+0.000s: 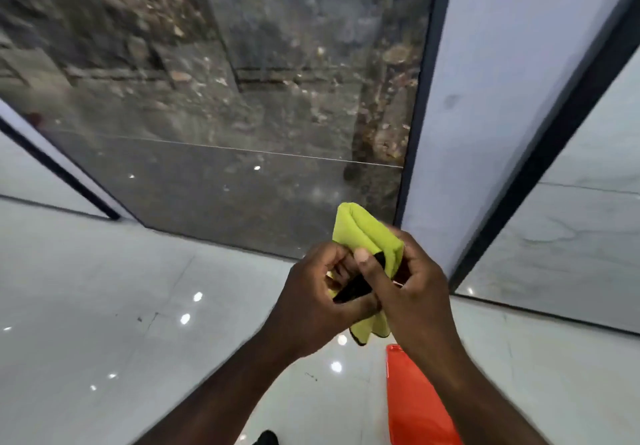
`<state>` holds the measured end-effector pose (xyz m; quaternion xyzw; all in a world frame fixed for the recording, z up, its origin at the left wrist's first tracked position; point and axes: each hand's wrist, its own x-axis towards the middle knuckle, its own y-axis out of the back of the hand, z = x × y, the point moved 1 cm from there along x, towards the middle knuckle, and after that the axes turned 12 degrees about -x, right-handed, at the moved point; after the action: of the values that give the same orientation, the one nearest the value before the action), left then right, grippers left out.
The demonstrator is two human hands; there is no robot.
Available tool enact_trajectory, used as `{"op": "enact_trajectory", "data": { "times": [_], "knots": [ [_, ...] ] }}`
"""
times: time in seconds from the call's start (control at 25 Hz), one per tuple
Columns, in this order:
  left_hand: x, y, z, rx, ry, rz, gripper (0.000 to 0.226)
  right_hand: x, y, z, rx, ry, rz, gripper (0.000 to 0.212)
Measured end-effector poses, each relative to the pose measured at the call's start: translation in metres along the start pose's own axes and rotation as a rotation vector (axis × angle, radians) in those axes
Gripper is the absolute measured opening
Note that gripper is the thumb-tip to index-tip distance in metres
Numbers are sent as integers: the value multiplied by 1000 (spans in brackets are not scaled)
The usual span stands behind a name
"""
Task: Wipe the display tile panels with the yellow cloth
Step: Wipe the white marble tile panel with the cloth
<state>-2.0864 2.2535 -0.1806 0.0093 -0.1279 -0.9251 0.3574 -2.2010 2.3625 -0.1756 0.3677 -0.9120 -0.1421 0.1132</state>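
Your left hand (311, 294) and right hand (414, 292) together, lower centre of frame, fingers curled round the folded yellow cloth (367, 233).

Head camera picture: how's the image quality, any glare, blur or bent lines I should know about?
Head view: white light spots glare off the glossy floor; the dark tile panel looks smeared and soft; its frame leans, a wide-angle effect; the yellow cloth, gripped by the left hand and right hand, is fairly sharp, edges slightly blurred.
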Motion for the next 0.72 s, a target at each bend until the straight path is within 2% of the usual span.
{"op": "enact_trajectory", "data": {
  "times": [0.16, 0.28, 0.36, 0.44, 0.52, 0.6, 0.64, 0.72],
  "knots": [
    [-30, 129, -24, -47, 75, 298, 54, 14, -123, -54, 62, 93, -321, 24],
    [-59, 243, -55, -100, 120, 531, 54, 24, -240, -98, 174, 89, -519, 25],
    [-82, 323, -77, -195, 157, 753, 48, 28, -318, -129, 211, 82, -594, 28],
    [-98, 392, -92, -288, 186, 900, 40, 32, -378, -152, 175, 65, -623, 33],
    [-110, 467, -108, -353, 202, 962, 35, 38, -444, -175, 122, 97, -616, 31],
    [-109, 527, -113, -413, 179, 983, 15, 46, -502, -198, 41, 217, -566, 26],
    [-103, 551, -110, -420, 168, 977, 12, 48, -529, -213, 3, 301, -563, 19],
    [-84, 589, -111, -394, 148, 916, 23, 52, -582, -238, -27, 410, -593, 19]
  ]
}}
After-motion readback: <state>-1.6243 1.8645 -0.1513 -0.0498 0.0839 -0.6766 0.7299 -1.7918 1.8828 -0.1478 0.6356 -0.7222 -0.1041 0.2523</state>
